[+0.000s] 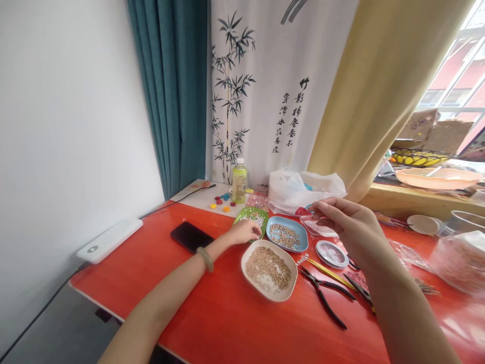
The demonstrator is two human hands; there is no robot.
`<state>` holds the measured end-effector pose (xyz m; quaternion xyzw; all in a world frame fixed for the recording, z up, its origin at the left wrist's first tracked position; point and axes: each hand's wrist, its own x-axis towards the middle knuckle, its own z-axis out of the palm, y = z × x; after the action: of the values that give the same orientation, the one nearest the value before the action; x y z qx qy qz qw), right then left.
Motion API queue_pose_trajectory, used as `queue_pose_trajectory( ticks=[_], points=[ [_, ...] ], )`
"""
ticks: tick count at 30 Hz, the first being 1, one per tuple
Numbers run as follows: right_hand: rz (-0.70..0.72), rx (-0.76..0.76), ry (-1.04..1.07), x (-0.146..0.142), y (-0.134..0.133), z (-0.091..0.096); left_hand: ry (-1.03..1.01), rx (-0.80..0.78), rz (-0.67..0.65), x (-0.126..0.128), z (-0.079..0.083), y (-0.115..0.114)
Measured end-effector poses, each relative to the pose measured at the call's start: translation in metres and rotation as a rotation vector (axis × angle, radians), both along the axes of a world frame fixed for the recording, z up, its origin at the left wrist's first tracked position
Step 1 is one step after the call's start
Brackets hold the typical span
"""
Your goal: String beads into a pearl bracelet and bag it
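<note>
My left hand (245, 231), with a pale bangle (205, 259) on its wrist, reaches to the near edge of a green dish (261, 212) of whitish beads. Its fingers are curled together, and whatever they hold is hidden. Raised over the table's right part, my right hand (343, 217) pinches thumb and forefinger together; anything between them is too fine to make out. A blue dish (270, 233) of gold-coloured beads lies between the hands. Nearer to me stands a cream dish (247, 275) with many small gold and clear beads.
Black-handled pliers (324, 293), another tool (359, 289) and a white spool (332, 254) lie on the red table (212, 323) at right. A phone (191, 236) lies left. Behind stand a bottle (239, 182) and a plastic bag (288, 189). A white power strip (109, 240) sits at the left edge.
</note>
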<state>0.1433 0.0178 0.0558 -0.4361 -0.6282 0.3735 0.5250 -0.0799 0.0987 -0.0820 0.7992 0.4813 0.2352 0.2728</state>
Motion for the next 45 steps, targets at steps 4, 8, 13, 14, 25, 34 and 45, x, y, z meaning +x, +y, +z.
queue_pose_trajectory(
  ticks=[4,8,13,14,25,34,45],
  points=[
    [-0.004,-0.01,-0.014,-0.001,0.0,-0.001,0.031,0.033,0.066,0.004,-0.005,-0.002],
    [-0.006,-0.005,-0.027,-0.001,0.001,-0.002,0.016,0.025,0.104,0.003,-0.006,-0.002],
    [-0.001,-0.031,-0.015,-0.002,0.001,-0.002,-0.144,-0.015,0.134,0.003,-0.005,-0.002],
    [0.006,-0.038,-0.01,-0.002,0.001,-0.002,-0.201,-0.028,0.134,0.004,-0.003,-0.001],
    [0.115,-0.08,-0.104,-0.021,-0.008,-0.003,-1.036,-0.233,0.022,0.016,0.063,-0.035],
    [0.222,-0.083,-0.179,-0.035,-0.017,-0.007,-1.418,-0.401,-0.058,0.023,0.087,-0.057],
    [0.222,-0.096,-0.202,-0.041,-0.02,-0.012,-1.396,-0.412,-0.073,0.025,0.09,-0.061]
  ],
)
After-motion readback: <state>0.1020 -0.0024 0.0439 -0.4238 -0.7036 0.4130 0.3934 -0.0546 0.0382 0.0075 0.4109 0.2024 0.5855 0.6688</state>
